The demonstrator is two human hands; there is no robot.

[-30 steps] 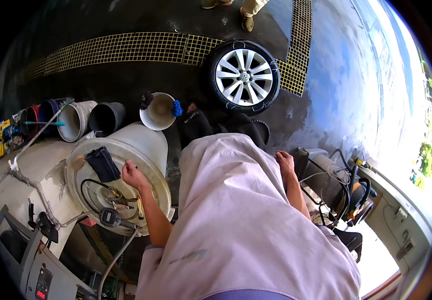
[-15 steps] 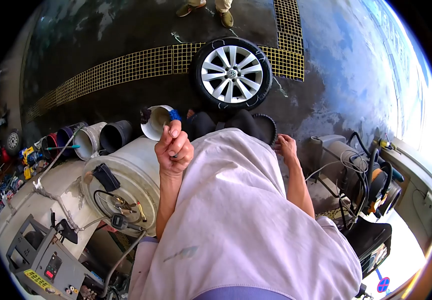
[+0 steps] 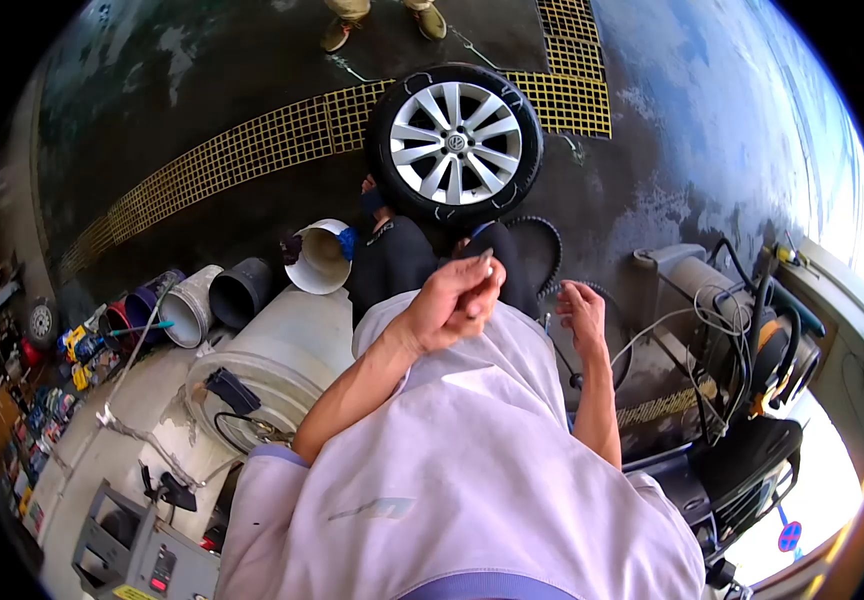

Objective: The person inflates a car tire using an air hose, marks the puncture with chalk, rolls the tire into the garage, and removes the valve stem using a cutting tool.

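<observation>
A car wheel [image 3: 520,143] with silver spokes lies flat on the floor in front of my legs. My left hand [image 3: 452,303] is raised before my body, thumb and fingers pinched together. A small dark bit shows at its fingertips, too small to name. My right hand [image 3: 582,312] hangs lower at my right side, fingers curled inward; what they hold, if anything, is hidden. Close beside it a black hose [image 3: 555,245] loops down to the floor.
A yellow floor grating [image 3: 252,155] runs behind the wheel. Another person's shoes [image 3: 432,22] stand beyond it. On the left are a white bucket [image 3: 318,262], several other buckets and a large barrel [image 3: 282,355]. A machine with cables [image 3: 712,300] stands on the right.
My left hand has swung right and in front of my body, still pinched. My right hand has shifted slightly, its fingers curled. The view has moved a little, showing more of my legs.
</observation>
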